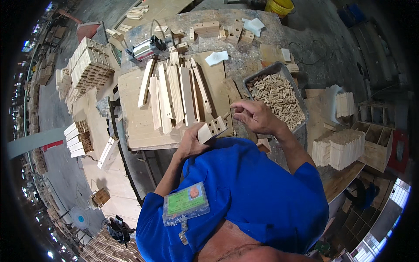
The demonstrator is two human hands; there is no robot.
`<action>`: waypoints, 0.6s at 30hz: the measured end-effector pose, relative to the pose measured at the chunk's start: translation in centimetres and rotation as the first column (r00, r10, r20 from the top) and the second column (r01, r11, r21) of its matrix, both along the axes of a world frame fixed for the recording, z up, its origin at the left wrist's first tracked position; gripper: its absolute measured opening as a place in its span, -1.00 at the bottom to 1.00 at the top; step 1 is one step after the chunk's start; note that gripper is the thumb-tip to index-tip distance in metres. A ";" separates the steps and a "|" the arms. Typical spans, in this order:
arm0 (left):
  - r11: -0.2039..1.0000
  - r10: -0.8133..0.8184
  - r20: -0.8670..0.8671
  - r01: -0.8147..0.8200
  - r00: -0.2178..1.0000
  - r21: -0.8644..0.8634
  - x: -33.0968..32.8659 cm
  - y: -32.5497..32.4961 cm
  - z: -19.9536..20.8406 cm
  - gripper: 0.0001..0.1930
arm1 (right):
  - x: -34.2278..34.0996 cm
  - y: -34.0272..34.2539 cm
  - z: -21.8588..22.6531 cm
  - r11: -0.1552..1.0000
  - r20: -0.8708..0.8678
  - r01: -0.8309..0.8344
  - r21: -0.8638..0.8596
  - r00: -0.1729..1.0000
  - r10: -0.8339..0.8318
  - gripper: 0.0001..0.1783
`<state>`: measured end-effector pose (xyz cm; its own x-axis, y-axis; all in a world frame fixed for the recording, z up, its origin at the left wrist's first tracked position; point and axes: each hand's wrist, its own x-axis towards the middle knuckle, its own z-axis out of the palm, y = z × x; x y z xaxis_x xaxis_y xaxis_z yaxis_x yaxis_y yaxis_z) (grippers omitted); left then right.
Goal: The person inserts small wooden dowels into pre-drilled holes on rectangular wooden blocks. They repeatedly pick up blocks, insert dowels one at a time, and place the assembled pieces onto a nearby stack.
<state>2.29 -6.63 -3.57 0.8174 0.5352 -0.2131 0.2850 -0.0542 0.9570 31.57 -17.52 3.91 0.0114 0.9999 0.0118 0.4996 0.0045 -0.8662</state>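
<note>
My left hand (190,142) is closed around light wooden pieces (211,131) held against my body, with dark round holes showing in their upper faces. My right hand (255,117) hovers just to the right of them, fingers curled together; whatever it pinches, if anything, is hidden. A small wooden dowel (226,115) lies near its fingertips on the cardboard (135,126). Beyond my left hand, several long wooden strips (173,94) are spread over that cardboard. To the right of my right hand, a grey tray (307,114) holds a heap of short wooden dowels (279,98).
A clamp-like metal tool (146,49) and drilled wooden blocks (207,29) occupy the table's far side. Stacked wooden strips stand at left (92,65) and right (342,148). White scraps (217,57) lie beyond the strips. A yellow bucket (279,6) is at the far edge.
</note>
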 end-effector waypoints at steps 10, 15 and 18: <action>0.987 -0.006 -0.027 0.010 1.000 0.157 0.6 -0.5 1.2 -0.33 | -2.1 0.8 -1.5 0.982 0.214 -0.063 0.178 0.976 0.024 -0.80; 0.970 0.028 -0.062 -0.012 0.998 0.243 0.7 -1.7 1.5 -0.30 | -2.4 0.2 -2.4 0.986 0.171 -0.020 0.163 0.985 -0.009 -0.80; 0.960 0.051 -0.101 -0.021 0.994 0.280 0.6 -2.1 1.3 -0.30 | -2.9 0.2 -2.2 0.981 0.071 0.042 0.188 0.996 -0.057 -0.78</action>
